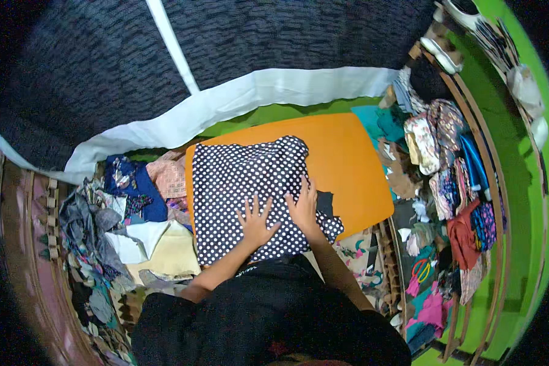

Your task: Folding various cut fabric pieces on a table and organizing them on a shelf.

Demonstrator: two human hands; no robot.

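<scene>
Spread over the left part of an orange board [354,165] lies a black cloth with white polka dots [232,183]. My left hand [258,226] rests on the middle of its near half, fingers spread. Close to the cloth's right side, my right hand [303,204] lies with its fingers stretched out. Neither hand grips anything. A small dark piece of fabric [325,202] shows beside my right wrist, partly under the dotted cloth. The cloth's upper edge is wavy, and its near edge is partly hidden by my body.
Heaps of fabric scraps flank the board, with cream cloth [168,250] and blue cloth [146,189] at left. Scissors with red and yellow handles [421,269] lie among the scraps at right. A wooden rail [479,134] runs beyond. White fabric [238,91] borders a dark curtain at the back.
</scene>
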